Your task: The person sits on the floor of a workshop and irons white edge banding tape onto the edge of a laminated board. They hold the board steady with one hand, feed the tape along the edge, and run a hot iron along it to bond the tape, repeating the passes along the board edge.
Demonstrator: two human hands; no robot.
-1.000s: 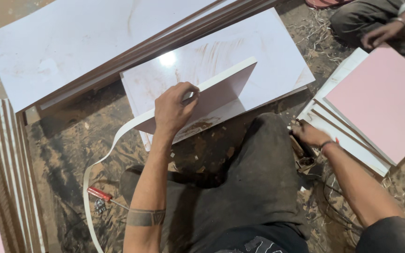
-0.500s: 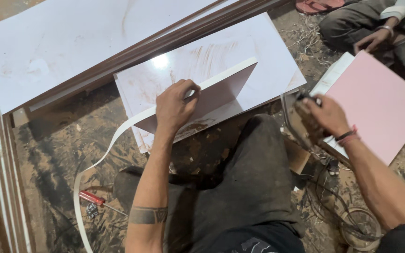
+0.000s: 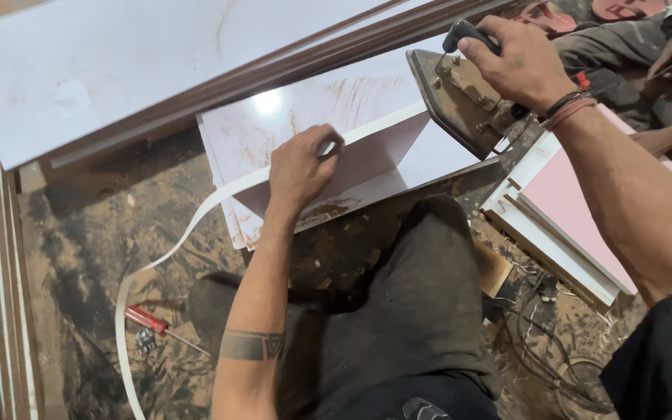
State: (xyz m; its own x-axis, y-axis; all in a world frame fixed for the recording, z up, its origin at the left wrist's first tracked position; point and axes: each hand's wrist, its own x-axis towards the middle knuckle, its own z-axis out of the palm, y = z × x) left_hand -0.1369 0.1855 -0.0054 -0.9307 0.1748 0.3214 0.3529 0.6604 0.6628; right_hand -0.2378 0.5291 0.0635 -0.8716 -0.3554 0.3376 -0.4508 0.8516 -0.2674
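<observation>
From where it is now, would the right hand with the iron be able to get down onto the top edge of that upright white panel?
Probably yes. The right hand holds the iron just beside the panel, with nothing between them. The left hand pins the edge strip farther along.

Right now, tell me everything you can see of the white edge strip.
The white edge strip is a thin, flexible band, plastic by its look. One end lies along the top edge of the upright white panel, pinched there by the left hand. From there it curves down left over the sawdust-covered floor, passing the red-handled screwdriver.
</observation>
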